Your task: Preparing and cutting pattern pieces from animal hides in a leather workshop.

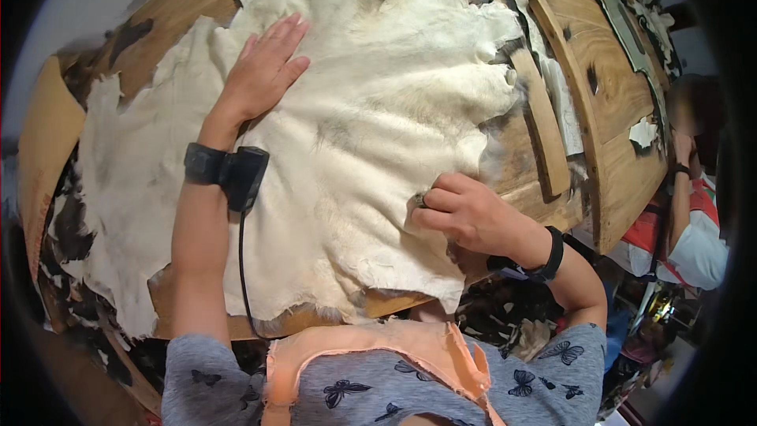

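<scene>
At the far left a tan sheet (47, 142) curves up beside the edge of the hide, with faint reddish marks low on it that may be printing, too blurred to read. The pale, cream-coloured hide (355, 95) spreads right from there over a wooden table (627, 99), its ragged edges lying partly on the boards.

The left hand (268, 63) rests flat on the upper left part of the hide, palm down, fingers extended, grasping nothing; the hide lies directly under it. A dark strap with a black box (244, 177) circles that wrist, and a black cable (243, 268) runs down from it. Lower in the middle are an orange apron (355, 339) and a grey shirt (363, 394) patterned with dark butterflies.

The right hand (473, 209) is at the lower right part of the hide, fingers curled in, with creases in the hide just beside it. A small dark thing, perhaps a ring, shows at the fingers; whether they pinch the hide I cannot tell. A black band (552, 256) circles this wrist.

Farther right lie a wooden slat (544, 126) and a white scrap (643, 132); at the far right is another person (698, 244) in red and white.
</scene>
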The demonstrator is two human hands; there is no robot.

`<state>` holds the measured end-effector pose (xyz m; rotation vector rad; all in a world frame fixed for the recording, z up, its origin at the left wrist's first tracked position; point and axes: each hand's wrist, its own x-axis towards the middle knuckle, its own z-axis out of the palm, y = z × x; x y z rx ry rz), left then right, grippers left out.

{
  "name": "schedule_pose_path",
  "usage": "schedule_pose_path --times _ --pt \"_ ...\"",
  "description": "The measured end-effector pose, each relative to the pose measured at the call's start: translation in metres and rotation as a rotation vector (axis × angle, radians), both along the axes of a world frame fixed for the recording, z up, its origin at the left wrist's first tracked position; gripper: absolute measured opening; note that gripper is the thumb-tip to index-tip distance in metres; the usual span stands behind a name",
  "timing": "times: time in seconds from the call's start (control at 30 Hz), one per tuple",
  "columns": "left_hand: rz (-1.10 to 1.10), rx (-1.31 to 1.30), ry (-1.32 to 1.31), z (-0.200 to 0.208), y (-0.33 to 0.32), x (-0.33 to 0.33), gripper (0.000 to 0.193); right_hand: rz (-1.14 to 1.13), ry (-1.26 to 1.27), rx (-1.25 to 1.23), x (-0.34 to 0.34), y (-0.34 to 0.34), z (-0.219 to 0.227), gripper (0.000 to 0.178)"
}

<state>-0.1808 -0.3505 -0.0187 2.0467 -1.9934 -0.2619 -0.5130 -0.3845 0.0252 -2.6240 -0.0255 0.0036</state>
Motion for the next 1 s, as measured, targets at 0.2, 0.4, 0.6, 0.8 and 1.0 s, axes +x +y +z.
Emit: schedule_pose_path --times 0.2,0.4,0.6,0.8,1.0 --pt "0.051 -0.048 -0.003 -0.006 -0.001 0.006 0.058 -0.022 0.076 0.054 0.004 0.002 0.002 0.015" --pt "0.048 0.022 -0.049 -0.001 -0.005 0.004 0.057 -0.093 0.071 0.112 -0.002 0.002 0.0 0.012" --pt "0.076 -0.022 0.022 -0.007 -0.003 0.004 0.064 -0.091 0.029 0.084 -0.008 0.01 -0.005 0.013" --pt "0.097 -0.052 0.035 -0.007 -0.004 0.004 0.067 -0.148 -0.024 0.092 -0.01 0.017 -0.006 0.015" --pt "0.132 -0.05 0.026 -0.007 -0.002 0.006 0.068 -0.18 -0.027 0.082 -0.009 0.023 0.002 0.02"
